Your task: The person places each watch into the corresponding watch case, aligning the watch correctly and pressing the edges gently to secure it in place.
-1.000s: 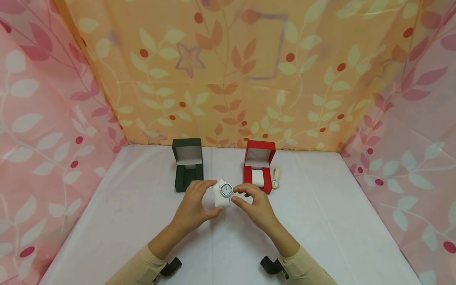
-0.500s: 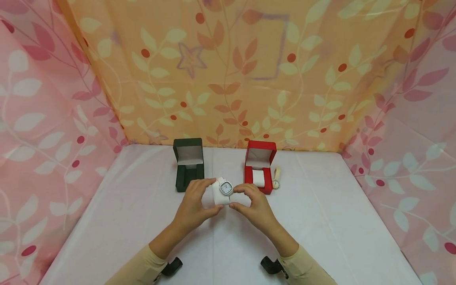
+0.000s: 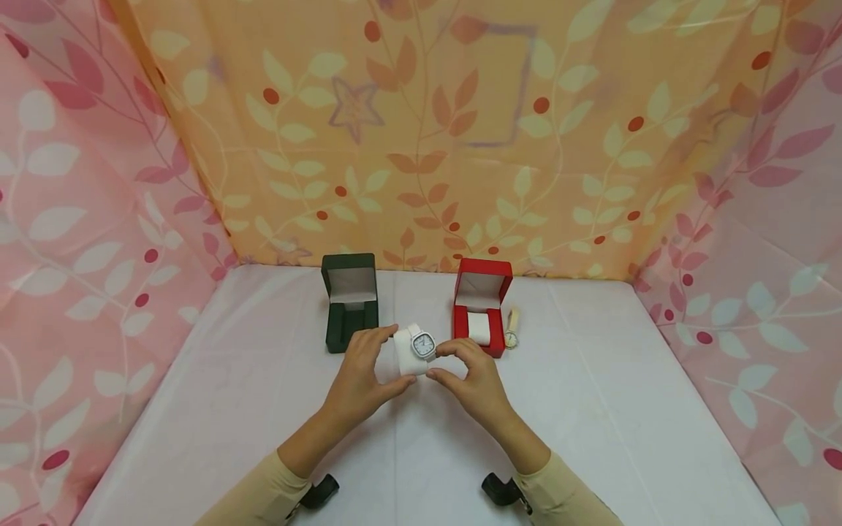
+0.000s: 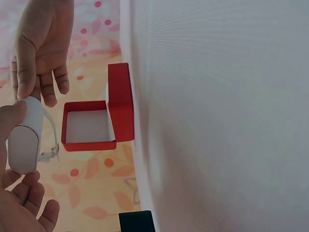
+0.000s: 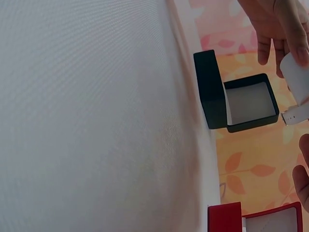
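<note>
Just below the centre of the head view, 2 hands meet over a white table point(image 3: 592, 409). The left hand point(image 3: 358, 376) curls its thumb and fingers around a white cushion point(image 3: 406, 358), which carries a white watch point(image 3: 424, 345) with a square face. The right hand point(image 3: 475, 380) pinches at the watch's right edge, thumb below and forefinger above, its other fingers loosely bent. Above them stand 2 open boxes: a dark green box point(image 3: 349, 301) to the left and a red box point(image 3: 482, 305) to the right, the latter holding its own white cushion. Just right of the red box lies a second watch point(image 3: 510, 330) with a beige strap.
</note>
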